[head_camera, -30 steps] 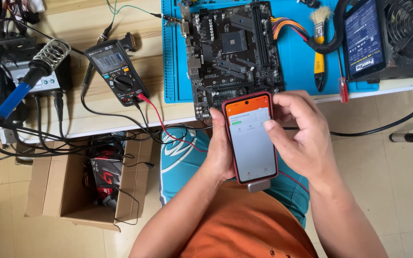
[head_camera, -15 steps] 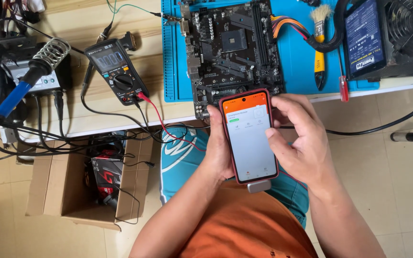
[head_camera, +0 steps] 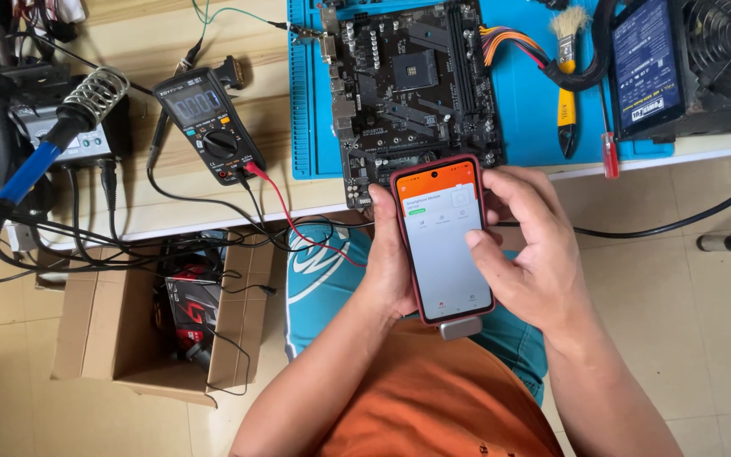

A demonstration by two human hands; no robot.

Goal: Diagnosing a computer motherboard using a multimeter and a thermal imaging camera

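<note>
My left hand holds a smartphone in a dark red case upright over my lap, fingers wrapped behind its left edge. The screen shows an orange band on top and a pale page below. A small grey adapter sticks out of the phone's bottom end. My right hand cups the phone's right side, its thumb tip resting on the screen near the middle right. Just beyond the phone, a black computer motherboard lies on a blue work mat on the table.
A black digital multimeter with red and black leads sits left of the mat. A blue-handled soldering iron rests in its coil stand at far left. A power supply unit, brush and yellow-handled cutters lie right. An open cardboard box stands on the floor.
The phone screen has changed from a mostly orange-topped page to a paler list page. My right thumb has shifted slightly on the screen. Both hands stay in place.
</note>
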